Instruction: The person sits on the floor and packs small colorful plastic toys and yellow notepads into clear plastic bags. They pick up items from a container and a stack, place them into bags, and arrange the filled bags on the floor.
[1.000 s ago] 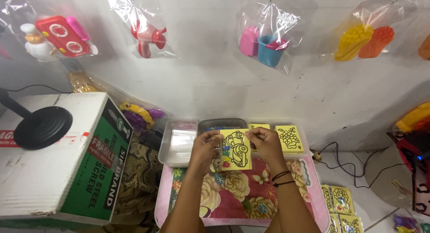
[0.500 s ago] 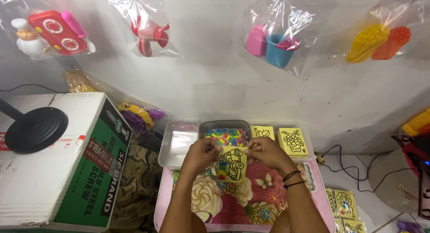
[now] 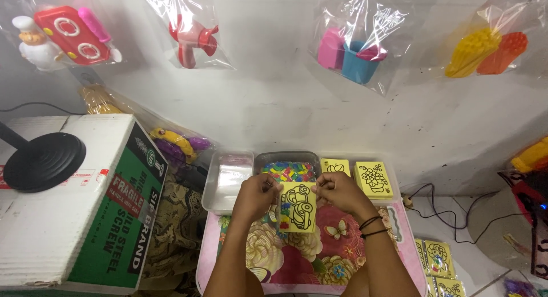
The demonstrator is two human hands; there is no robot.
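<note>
**One yellow card in two hands**

Left hand [image 3: 255,195] and right hand [image 3: 338,191] pinch the top corners of one yellow card [image 3: 297,207] with a black car outline, above the flowered tray [image 3: 319,257]. Two yellow card stacks [image 3: 374,179] lie beyond, beside one bead container [image 3: 287,171]

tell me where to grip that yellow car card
Pinch the yellow card by its upper side edges, as the left hand and right hand do now, coming from either side: it is thin, flat and faces up, so the edges keep the drawing clear.
</note>
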